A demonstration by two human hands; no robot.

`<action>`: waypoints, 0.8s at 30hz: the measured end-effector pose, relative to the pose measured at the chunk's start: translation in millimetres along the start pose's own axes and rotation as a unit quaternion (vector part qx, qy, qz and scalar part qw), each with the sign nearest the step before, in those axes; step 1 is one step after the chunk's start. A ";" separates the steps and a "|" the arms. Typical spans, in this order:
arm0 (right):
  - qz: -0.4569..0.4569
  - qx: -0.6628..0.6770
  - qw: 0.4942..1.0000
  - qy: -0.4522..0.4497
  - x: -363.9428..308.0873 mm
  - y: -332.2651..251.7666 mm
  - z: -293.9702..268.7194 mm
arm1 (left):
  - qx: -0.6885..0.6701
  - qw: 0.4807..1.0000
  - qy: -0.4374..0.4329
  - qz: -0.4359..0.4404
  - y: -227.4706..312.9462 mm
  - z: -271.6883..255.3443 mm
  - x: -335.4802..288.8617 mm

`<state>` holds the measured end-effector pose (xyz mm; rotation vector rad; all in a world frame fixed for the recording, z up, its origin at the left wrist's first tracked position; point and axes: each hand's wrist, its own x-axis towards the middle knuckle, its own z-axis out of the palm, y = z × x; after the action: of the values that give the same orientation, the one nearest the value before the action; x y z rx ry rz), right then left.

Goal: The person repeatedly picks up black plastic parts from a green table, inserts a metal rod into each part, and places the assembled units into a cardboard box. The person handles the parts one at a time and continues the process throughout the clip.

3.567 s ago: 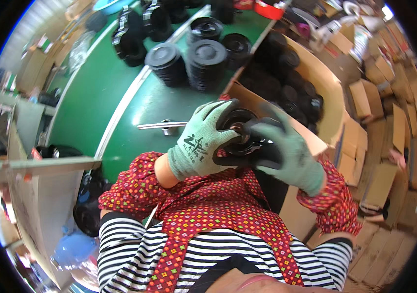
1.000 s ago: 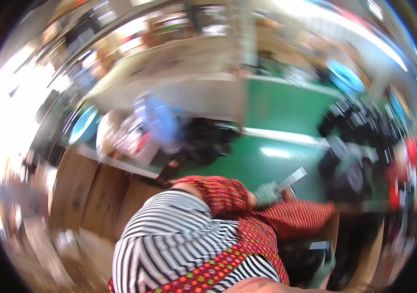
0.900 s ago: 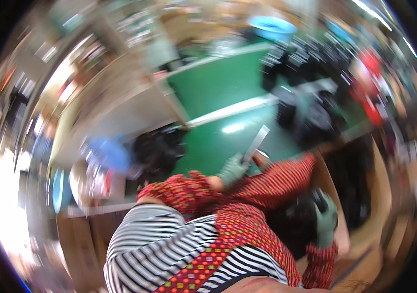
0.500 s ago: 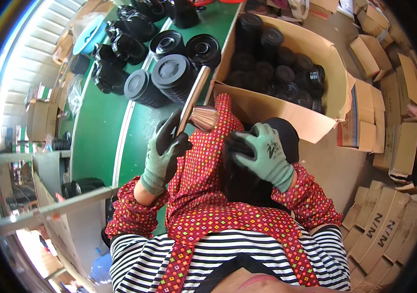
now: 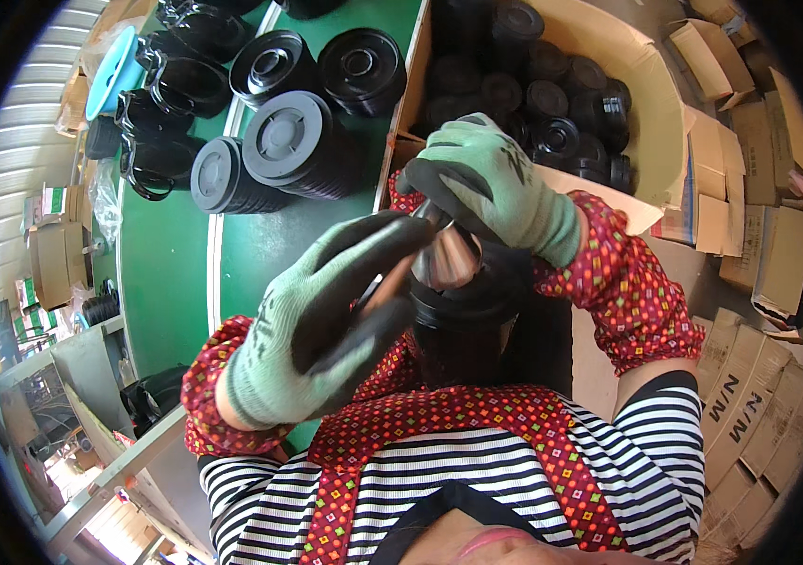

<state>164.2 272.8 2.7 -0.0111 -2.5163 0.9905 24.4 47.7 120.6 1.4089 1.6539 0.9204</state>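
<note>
My left hand (image 5: 326,315), in a green glove with dark palm and fingers, is closed round the handle of a brush (image 5: 449,261) with soft brown bristles. My right hand (image 5: 500,188), gloved alike, is bent over just above the bristles. Its fingers are curled together at a small dark piece, mostly hidden, whose kind I cannot make out. Below the brush, a black round container (image 5: 463,325) stands upright at my lap, partly covered by my hands. Whether the bristles touch its rim, I cannot tell.
On the green table (image 5: 166,254) at the left stand stacked grey lids (image 5: 284,137), black round parts (image 5: 361,66) and several glossy black jugs (image 5: 190,85). A cardboard box (image 5: 651,104) full of black cylinders is beyond my right hand. More cartons (image 5: 740,405) lie at the right.
The brush has tipped from upright to low, bristles now over the black container. My right hand has lifted away from the container toward the brush. The view has shifted slightly.
</note>
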 end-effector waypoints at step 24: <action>-0.142 0.536 0.825 -0.109 -19.1 37.4 63.8 | 0.342 0.932 -0.060 0.101 15.1 139.6 78.6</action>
<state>150.7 256.3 -70.6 0.8151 -1.6896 2.1790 147.7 134.0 63.8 2.0809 1.8464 0.3408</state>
